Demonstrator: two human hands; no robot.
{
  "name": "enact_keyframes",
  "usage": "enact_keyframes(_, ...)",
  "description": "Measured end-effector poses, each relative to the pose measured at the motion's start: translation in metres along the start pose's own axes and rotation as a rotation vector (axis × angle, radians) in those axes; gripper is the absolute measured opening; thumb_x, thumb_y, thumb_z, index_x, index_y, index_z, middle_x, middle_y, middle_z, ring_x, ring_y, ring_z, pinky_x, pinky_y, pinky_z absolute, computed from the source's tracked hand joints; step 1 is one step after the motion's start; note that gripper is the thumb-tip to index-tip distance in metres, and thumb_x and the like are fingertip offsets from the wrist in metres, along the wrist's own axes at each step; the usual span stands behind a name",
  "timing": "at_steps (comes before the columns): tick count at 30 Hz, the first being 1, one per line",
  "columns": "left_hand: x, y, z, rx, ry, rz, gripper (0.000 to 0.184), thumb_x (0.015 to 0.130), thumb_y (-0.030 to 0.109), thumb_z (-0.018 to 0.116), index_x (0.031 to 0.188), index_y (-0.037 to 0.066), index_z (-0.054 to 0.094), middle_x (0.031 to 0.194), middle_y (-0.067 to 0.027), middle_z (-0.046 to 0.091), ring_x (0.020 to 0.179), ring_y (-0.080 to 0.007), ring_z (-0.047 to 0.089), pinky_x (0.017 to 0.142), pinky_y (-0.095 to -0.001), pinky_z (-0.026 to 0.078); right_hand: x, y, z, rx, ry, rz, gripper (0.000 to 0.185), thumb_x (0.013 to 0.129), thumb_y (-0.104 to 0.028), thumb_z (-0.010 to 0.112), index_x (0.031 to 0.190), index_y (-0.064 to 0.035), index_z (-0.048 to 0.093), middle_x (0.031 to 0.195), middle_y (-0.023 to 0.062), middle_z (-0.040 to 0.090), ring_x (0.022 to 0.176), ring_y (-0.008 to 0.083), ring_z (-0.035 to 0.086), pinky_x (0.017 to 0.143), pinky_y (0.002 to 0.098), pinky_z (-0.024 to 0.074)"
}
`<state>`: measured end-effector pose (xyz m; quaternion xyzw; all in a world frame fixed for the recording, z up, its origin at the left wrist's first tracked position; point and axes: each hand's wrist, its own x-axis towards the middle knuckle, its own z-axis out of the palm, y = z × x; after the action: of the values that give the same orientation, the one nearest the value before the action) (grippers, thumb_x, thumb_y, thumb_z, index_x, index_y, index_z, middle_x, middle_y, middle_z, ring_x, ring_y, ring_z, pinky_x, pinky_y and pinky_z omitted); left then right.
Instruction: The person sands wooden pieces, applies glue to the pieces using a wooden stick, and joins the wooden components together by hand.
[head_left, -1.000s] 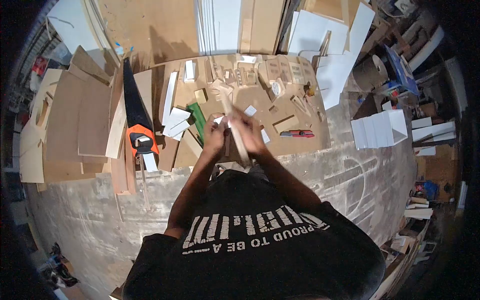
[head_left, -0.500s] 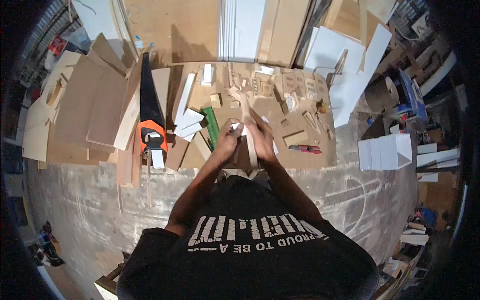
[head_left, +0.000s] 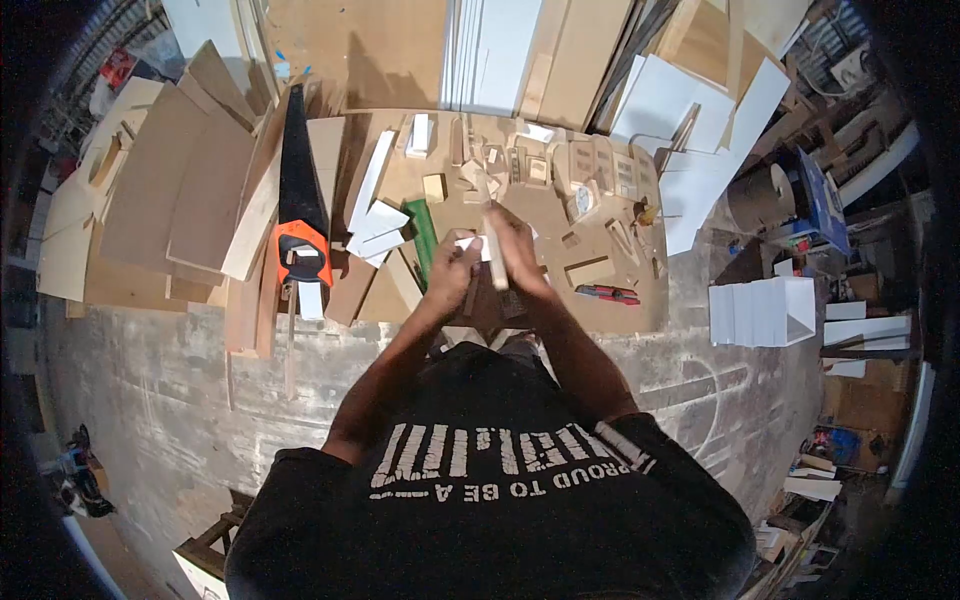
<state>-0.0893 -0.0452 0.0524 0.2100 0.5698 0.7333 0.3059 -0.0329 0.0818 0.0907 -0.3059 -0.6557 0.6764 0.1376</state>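
Observation:
Over the near half of the work board, my left hand [head_left: 454, 276] is closed around a small white piece [head_left: 468, 243]. My right hand [head_left: 516, 248] grips a narrow wooden stick [head_left: 497, 262], which runs lengthwise right beside the white piece. Whether stick and piece touch is hard to make out. A green tool or strip [head_left: 421, 240] lies just left of my left hand. Right of my right forearm is a red and dark utility knife [head_left: 608, 294]. White offcuts [head_left: 378, 232] and a small wooden block [head_left: 433, 187] lie farther left and beyond.
An orange-handled handsaw [head_left: 304, 250] rests on stacked boards at the left. Small wooden model parts [head_left: 600, 170] with window openings stand at the board's [head_left: 640, 318] far right. White panels [head_left: 670, 100] lean at the back right; a white box-like stack [head_left: 762, 310] sits right of the board.
The wooden stick has slid away from my body with my right hand, its near end now farther from my shirt. My left hand still holds the white piece. The view has shifted slightly.

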Motion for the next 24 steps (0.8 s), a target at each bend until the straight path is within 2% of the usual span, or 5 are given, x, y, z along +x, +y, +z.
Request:
enact_keyframes(4, 0.006, 0.027, 0.014, -0.206, 0.240, -0.166, 0.012, 0.097, 0.019, 0.061, 0.098, 0.008, 0.056, 0.070, 0.0028, 0.052, 0.061, -0.0067, 0.045, 0.055, -0.0235, 0.037, -0.021, -0.006, -0.001, 0.116, 0.047, -0.077, 0.043, 0.096, -0.033, 0.058, 0.118, 0.0034, 0.064, 0.099, 0.0066, 0.067, 0.094, 0.0159, 0.062, 0.082, 0.0303, 0.0492)
enact_keyframes(7, 0.020, -0.006, 0.000, -0.096, 0.147, 0.019, 0.012, 0.096, 0.018, 0.061, 0.099, 0.008, 0.055, 0.067, 0.0036, 0.051, 0.058, -0.0061, 0.044, 0.051, -0.0238, 0.035, -0.041, -0.002, 0.011, -0.050, 0.070, -0.389, 0.042, 0.094, -0.028, 0.060, 0.122, 0.0036, 0.061, 0.113, 0.0101, 0.066, 0.099, 0.0159, 0.060, 0.085, 0.0298, 0.0488)
enact_keyframes(10, 0.003, 0.008, 0.010, -0.012, 0.047, -0.092, 0.011, 0.094, 0.016, 0.064, 0.093, 0.008, 0.057, 0.066, 0.0051, 0.050, 0.056, -0.0055, 0.043, 0.051, -0.0237, 0.034, 0.017, 0.023, -0.018, 0.016, -0.041, 0.037, 0.038, 0.095, -0.031, 0.058, 0.112, 0.0023, 0.065, 0.103, 0.0067, 0.066, 0.087, 0.0133, 0.059, 0.073, 0.0289, 0.0489)
enact_keyframes(18, 0.029, 0.003, -0.001, -0.239, 0.192, -0.332, 0.013, 0.088, 0.012, 0.070, 0.096, 0.007, 0.061, 0.084, -0.0032, 0.064, 0.074, -0.0106, 0.059, 0.065, -0.0274, 0.047, 0.001, 0.037, -0.004, 0.396, 0.086, -0.014, 0.047, 0.094, -0.045, 0.053, 0.117, -0.0043, 0.062, 0.082, 0.0003, 0.057, 0.067, 0.0099, 0.050, 0.061, 0.0246, 0.0412)
enact_keyframes(24, 0.044, -0.041, 0.000, -0.112, 0.165, -0.183, 0.021, 0.092, 0.010, 0.060, 0.110, 0.001, 0.056, 0.093, -0.0099, 0.063, 0.081, -0.0161, 0.059, 0.074, -0.0297, 0.050, 0.019, 0.096, 0.010, 0.258, 0.051, -0.190, 0.044, 0.097, -0.030, 0.055, 0.128, -0.0003, 0.058, 0.106, 0.0045, 0.064, 0.092, 0.0116, 0.058, 0.080, 0.0260, 0.0470)
